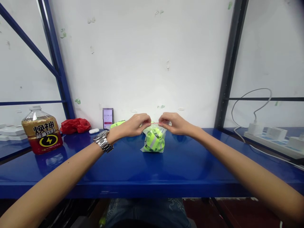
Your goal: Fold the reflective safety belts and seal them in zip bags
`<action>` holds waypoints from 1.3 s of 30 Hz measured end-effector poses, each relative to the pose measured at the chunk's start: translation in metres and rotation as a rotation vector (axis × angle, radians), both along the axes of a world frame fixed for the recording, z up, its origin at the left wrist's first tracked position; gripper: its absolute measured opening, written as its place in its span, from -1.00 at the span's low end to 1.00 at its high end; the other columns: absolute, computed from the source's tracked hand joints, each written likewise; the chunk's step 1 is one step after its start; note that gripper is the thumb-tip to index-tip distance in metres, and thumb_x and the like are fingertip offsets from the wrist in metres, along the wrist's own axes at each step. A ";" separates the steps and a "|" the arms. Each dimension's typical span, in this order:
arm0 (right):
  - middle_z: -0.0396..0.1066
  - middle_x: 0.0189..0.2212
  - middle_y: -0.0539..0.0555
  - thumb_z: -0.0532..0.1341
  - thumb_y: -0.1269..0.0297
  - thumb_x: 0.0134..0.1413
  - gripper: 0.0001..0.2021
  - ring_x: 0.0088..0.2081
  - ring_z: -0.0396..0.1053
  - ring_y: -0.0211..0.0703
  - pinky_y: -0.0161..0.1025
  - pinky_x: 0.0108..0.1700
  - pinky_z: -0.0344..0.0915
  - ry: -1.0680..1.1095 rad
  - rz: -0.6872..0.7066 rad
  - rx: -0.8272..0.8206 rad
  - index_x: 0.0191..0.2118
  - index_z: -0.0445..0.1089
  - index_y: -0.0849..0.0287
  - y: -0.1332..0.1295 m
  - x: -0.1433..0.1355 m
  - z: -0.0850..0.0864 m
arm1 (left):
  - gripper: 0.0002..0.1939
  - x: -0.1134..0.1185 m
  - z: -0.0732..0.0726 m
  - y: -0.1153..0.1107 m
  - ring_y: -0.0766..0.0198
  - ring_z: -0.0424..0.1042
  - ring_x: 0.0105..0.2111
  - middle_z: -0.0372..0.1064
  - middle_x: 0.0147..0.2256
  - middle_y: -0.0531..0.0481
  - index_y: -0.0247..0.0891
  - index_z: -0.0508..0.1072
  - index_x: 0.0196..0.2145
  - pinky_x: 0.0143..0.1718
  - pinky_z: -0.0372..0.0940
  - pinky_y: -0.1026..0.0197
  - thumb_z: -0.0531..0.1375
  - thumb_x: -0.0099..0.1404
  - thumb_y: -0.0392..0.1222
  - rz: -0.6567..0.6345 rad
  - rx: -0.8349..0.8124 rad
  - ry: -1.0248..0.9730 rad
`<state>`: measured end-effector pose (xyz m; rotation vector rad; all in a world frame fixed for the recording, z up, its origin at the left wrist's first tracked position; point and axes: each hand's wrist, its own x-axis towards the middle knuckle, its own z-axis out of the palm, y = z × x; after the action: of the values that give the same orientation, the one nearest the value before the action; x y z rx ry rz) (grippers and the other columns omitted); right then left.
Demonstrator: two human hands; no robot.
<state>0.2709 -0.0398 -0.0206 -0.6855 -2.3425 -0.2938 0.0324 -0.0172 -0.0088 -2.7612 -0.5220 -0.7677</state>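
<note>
A clear zip bag point(154, 139) with a folded neon-yellow reflective vest point(155, 136) inside stands on the blue table. Its top edge, marked by a red seal line, stretches between my two hands. My left hand point(137, 124), a metal watch point(103, 141) on its wrist, pinches the left end of that edge. At the right end my right hand point(175, 123) pinches it too, fingers curled over the thumb. More neon-yellow fabric point(117, 123) lies behind my left hand, partly hidden by it.
Toward the left stand a large drink bottle point(42, 130), a crumpled red plastic bag point(75, 125), a small white case point(94, 130) and an upright phone point(108, 118). A white power strip point(270, 139) with chargers and cables lies at the right. Blue table point(152, 171) ends near my lap.
</note>
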 end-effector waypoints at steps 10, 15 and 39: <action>0.35 -0.44 0.05 0.12 0.43 0.12 -0.93 -0.43 0.22 -0.25 -0.27 -0.36 0.15 0.005 0.004 -0.006 -0.38 0.29 0.19 -0.002 -0.004 -0.001 | -0.77 0.000 -0.010 0.003 0.28 0.25 -0.43 0.29 -0.38 -0.04 -0.27 0.25 -0.29 -0.39 0.13 0.20 -0.09 0.43 -0.13 0.061 0.028 0.016; 0.35 -0.46 0.04 0.13 0.46 0.07 -0.94 -0.44 0.22 -0.26 -0.28 -0.37 0.13 0.033 -0.008 -0.026 -0.40 0.28 0.20 -0.003 -0.007 -0.002 | -0.80 0.001 -0.011 -0.004 0.29 0.22 -0.43 0.27 -0.38 -0.04 -0.26 0.22 -0.29 -0.40 0.12 0.20 -0.10 0.43 -0.16 0.081 0.036 0.030; 0.37 -0.46 0.03 0.19 0.34 0.08 -0.92 -0.41 0.26 -0.25 -0.27 -0.33 0.19 0.163 0.056 -0.218 -0.40 0.33 0.21 -0.006 -0.011 -0.004 | -0.86 0.007 -0.005 -0.018 0.33 0.17 -0.48 0.27 -0.44 0.00 -0.26 0.27 -0.33 -0.43 0.11 0.20 -0.02 0.37 -0.24 -0.007 0.043 0.017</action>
<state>0.2602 -0.0460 -0.0244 -0.7169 -2.2516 0.0425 0.0392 -0.0355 -0.0142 -2.7287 -0.4876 -0.7471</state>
